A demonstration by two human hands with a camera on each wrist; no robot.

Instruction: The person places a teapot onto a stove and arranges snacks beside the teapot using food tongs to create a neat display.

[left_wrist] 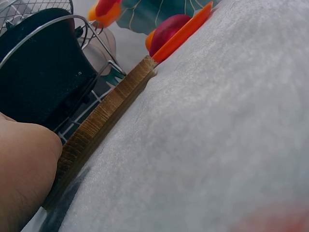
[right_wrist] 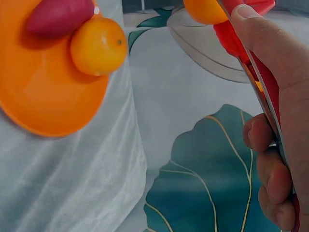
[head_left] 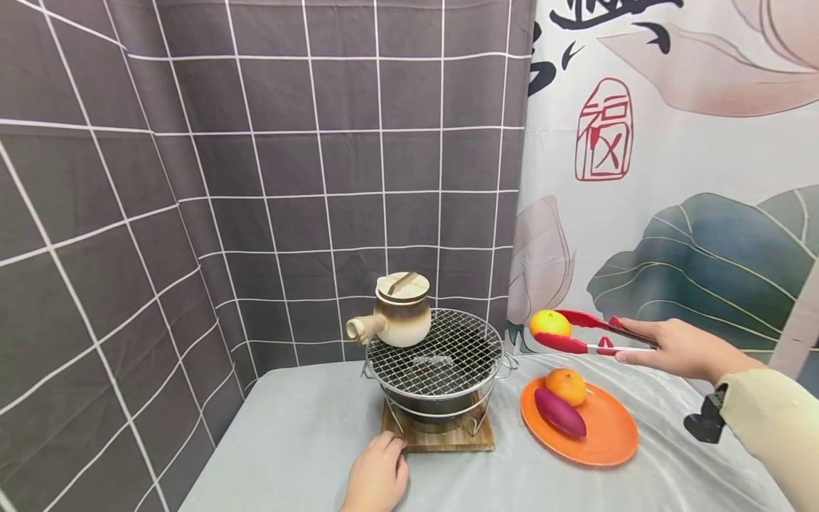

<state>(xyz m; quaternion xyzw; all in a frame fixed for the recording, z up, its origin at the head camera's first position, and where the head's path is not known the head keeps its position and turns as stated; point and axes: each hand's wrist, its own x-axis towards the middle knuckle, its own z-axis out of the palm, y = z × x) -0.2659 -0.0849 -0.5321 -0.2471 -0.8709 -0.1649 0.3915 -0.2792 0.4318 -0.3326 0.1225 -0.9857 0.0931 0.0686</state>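
Observation:
My right hand point(head_left: 687, 348) holds red-and-silver tongs point(head_left: 569, 343), whose red tips pinch a yellow-orange orange point(head_left: 549, 323) in the air above the orange plate point(head_left: 614, 441). On that plate lie a second orange point(right_wrist: 99, 47) and a purple sweet potato point(head_left: 560, 413), side by side. At the front left corner of a wooden board point(head_left: 448, 442), my left hand point(head_left: 377, 475) grips the edge with bent fingers. A round stove point(left_wrist: 43, 67) stands on the board, topped by a wire grill point(head_left: 448, 363).
A small beige-brown teapot point(head_left: 406, 320) with a wooden lid point(head_left: 402, 286) and a side handle point(head_left: 366, 328) sits on the grill's left rear. Pale cloth point(head_left: 288, 434) covers the table. A dark checked curtain point(head_left: 358, 163) and a printed curtain point(head_left: 678, 171) hang behind.

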